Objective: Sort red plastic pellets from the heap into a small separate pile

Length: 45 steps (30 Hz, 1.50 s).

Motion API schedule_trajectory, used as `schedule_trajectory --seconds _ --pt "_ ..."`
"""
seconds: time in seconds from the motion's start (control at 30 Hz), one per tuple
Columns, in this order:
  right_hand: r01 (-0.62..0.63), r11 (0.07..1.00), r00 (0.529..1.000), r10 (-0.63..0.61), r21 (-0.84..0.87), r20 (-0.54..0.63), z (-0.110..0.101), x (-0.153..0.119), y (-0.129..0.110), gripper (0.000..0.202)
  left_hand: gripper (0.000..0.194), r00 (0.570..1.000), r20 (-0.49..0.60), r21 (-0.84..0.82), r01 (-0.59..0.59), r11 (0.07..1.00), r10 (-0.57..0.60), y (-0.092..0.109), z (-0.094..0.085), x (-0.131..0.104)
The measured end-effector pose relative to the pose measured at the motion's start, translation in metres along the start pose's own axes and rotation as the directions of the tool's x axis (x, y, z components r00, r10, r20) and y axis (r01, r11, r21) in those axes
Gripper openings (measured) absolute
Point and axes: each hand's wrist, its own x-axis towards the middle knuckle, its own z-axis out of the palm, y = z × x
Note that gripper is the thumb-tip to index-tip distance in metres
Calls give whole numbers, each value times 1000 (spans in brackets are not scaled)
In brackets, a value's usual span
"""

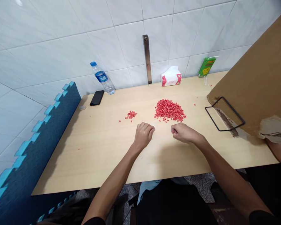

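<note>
A large heap of small red pieces [170,110] lies on the wooden table [96,156]. To its left is a much smaller group of the same pieces [131,114], with a single piece [120,121] beside it. My left hand [143,133] is closed just below and right of the small group, fingers curled; whatever it holds is hidden. Below the large heap, my right hand [181,131] is closed in a fist, and I cannot make out anything inside it. The hands are apart from each other.
Along the tiled wall stand a water bottle [103,78], a tissue pack [171,76] and a green drink carton [206,67]. A black phone [97,98] lies back left. At right are a black wire frame [224,114], a cardboard sheet [255,78] and another person's arm [279,151].
</note>
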Motion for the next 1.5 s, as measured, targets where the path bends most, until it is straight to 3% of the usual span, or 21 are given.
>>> schedule_trajectory --seconds 0.13,0.23,0.4,0.87,1.13,1.5 --pt "34 979 983 4 203 -186 13 1 -1 7 24 1000 20 103 -15 995 14 6 -2 -3" --pt "66 914 947 69 401 -313 23 5 7 5 25 996 68 187 -69 980 57 13 -4 -6" --pt "87 837 919 142 540 -368 32 11 17 7 23 994 88 219 -86 972 68 16 -6 -5" --pt "83 871 872 171 484 -458 42 17 12 10 19 993 110 206 -55 977 33 17 -2 2" --pt "66 929 870 125 364 -476 45 16 5 13 18 999 41 201 -30 979 23 17 -2 -3" --pt "184 936 811 29 301 -584 52 19 9 18 16 991 -41 -38 129 991 -131 7 2 -1"
